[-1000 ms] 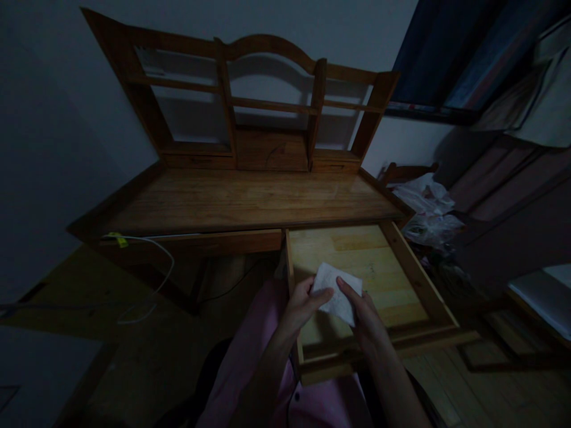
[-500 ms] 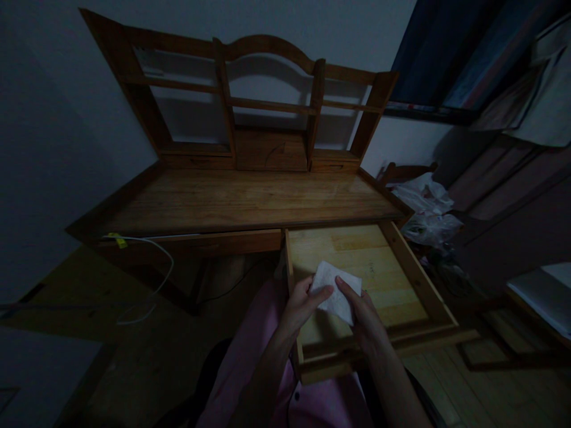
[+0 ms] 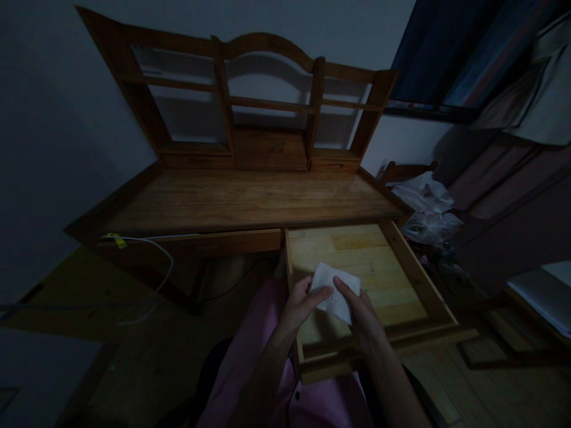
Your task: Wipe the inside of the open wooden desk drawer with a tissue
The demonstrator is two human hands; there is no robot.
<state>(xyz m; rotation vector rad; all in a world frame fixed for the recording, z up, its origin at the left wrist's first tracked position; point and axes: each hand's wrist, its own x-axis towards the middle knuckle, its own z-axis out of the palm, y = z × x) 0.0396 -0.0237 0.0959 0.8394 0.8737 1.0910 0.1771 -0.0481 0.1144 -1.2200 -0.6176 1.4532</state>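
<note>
A folded white tissue (image 3: 335, 290) is pinched between both my hands above an open wooden drawer (image 3: 401, 261). My left hand (image 3: 303, 303) grips its left edge with thumb on top. My right hand (image 3: 363, 315) holds its lower right side, fingers closed on it. The drawer is pulled out from the right half of a wooden desk (image 3: 241, 199) and its pale floor is bare apart from a few small dark marks.
A wooden hutch (image 3: 263, 107) with bare shelves stands at the desk's back. A white cable (image 3: 156, 261) hangs off the left front edge. Plastic bags (image 3: 426, 208) lie on a chair at the right. Pink clothing (image 3: 254, 351) covers my lap. The room is dim.
Almost nothing: both hands keep hold of the tissue over the drawer, with only a slight shift of the view.
</note>
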